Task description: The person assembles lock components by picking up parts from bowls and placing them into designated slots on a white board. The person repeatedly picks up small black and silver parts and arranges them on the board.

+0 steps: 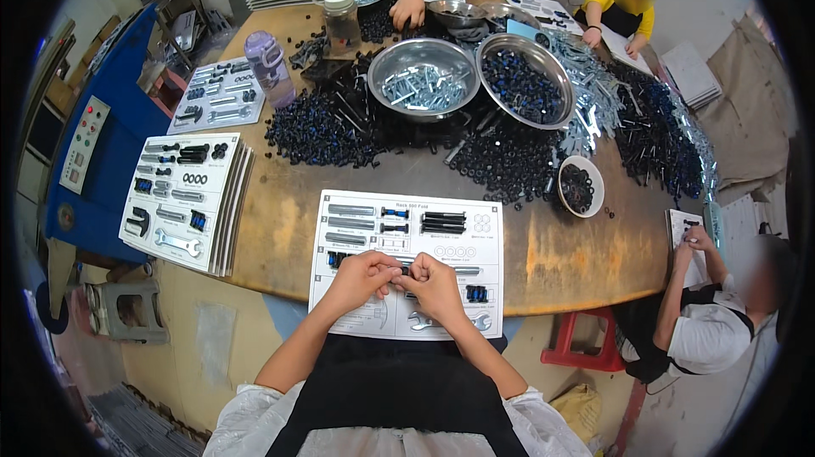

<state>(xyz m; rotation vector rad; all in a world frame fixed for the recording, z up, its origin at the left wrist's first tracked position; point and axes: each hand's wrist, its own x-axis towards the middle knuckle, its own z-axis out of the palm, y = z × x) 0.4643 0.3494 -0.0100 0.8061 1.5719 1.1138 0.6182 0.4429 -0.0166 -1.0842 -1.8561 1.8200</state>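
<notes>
In front of me a white printed card [407, 202] overhangs the table's near edge. It carries metal sleeves, black bolts, blue-banded bolts [477, 294] and a wrench [450, 321]; some spots show only printed outlines. My left hand [361, 280] is closed in a pinch above the card's middle. Beside it, fingertips nearly meeting, my right hand [431, 287] is closed too. Something small and dark seems to sit between the fingers, too small to name. Both hands hide part of the card's middle.
Heaps of black nuts [501, 160] and bolts cover the table's middle. Beyond them stand a steel bowl of silver bolts [424, 88], one of blue-banded bolts [522, 88] and a white bowl of black rings [579, 190]. Stacked cards [182, 202] lie left. Several co-workers sit around.
</notes>
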